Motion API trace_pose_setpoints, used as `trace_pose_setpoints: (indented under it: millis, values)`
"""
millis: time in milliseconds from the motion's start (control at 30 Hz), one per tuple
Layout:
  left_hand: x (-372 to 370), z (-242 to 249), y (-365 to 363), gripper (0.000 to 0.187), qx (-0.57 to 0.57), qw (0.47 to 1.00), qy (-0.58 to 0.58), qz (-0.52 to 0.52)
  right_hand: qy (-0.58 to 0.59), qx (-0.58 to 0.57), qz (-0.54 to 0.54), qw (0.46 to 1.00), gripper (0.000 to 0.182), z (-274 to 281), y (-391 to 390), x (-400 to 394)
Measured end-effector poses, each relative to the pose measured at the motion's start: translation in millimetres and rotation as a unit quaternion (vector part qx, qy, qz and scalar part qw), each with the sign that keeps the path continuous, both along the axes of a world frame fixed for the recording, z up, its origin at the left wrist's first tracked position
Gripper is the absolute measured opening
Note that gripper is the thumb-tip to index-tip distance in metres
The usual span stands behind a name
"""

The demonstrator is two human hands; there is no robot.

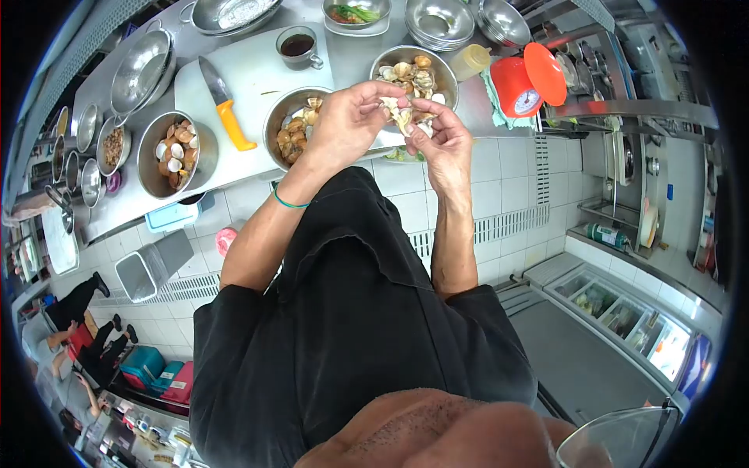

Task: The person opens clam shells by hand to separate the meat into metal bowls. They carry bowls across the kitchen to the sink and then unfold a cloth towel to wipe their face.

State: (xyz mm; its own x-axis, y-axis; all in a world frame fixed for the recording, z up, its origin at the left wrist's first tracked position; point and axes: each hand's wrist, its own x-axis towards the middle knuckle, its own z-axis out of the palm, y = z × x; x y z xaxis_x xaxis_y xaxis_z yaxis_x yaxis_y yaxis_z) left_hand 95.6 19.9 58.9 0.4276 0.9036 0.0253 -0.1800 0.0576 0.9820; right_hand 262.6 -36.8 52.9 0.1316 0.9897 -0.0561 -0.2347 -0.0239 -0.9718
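My left hand (341, 129) and my right hand (446, 148) are raised together near the counter's front edge, fingers closed in a pinch. Between them is a pale, ragged piece of shellfish meat (399, 117), partly covered by the fingertips. Just beyond the hands stands a steel bowl (455, 84) with opened clams (406, 74) in it. Left of my left hand, a second steel bowl (269, 129) holds brown-and-white shellfish (295, 139), partly hidden by that hand. A green band (290, 205) circles my left wrist.
A knife with a yellow handle (234, 125) lies on the white cutting board (187, 86). Nearby are a steel pot (146, 152) of clams, a glass of dark liquid (297, 45), a squeeze bottle (472, 61) and a red scale (515, 86). Other people stand at far lower left.
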Motion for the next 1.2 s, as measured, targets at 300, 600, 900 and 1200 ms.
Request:
trace_pose_setpoints:
  millis: [300,600,900,1200]
  values:
    - [-13.4,6.3,1.8,0.022,-0.027,0.998,0.055,0.023,-0.027,0.001,0.039,0.999,0.047,-3.4,4.4,-9.3]
    - [1.8,8.1,10.9,0.022,-0.138,0.988,-0.070,0.020,-0.073,0.027,-0.009,0.997,0.043,-11.7,4.1,1.8]
    - [-8.7,-34.8,22.9,0.018,-0.102,0.973,-0.195,0.071,-0.289,-0.034,-0.083,0.953,0.057,-45.4,40.3,68.8]
    - [-85.7,9.2,-51.6,0.034,-0.070,0.989,0.053,0.118,-0.254,-0.009,0.223,0.941,0.049,40.5,3.5,-79.0]
